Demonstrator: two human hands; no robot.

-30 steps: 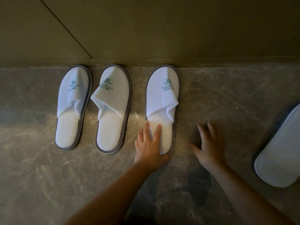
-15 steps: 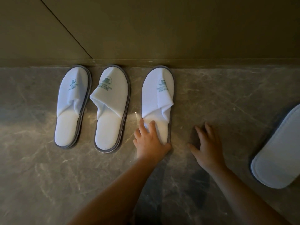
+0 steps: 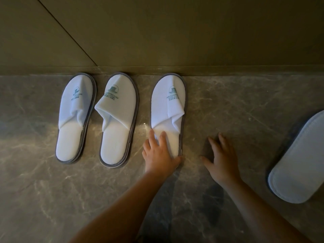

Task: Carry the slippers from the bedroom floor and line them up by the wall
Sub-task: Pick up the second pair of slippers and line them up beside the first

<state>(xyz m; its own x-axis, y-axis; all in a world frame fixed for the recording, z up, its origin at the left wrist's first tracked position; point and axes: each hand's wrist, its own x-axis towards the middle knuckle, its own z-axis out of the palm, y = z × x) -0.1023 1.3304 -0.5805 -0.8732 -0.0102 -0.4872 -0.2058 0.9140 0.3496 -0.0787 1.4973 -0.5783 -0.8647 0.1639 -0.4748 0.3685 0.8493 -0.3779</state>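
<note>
Marble floor [image 3: 52, 199] | left hand [image 3: 158, 153] fingers flat on third slipper [image 3: 168, 106] heel | right hand [image 3: 221, 160] splayed, released

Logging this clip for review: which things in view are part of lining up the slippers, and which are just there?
Part of the job:
left slipper, toe at the wall
middle slipper, toe at the wall
third slipper, under the left hand
fourth slipper, sole up, apart at the right edge
right hand, flat on the floor

Just there:
marble floor
wall
</note>
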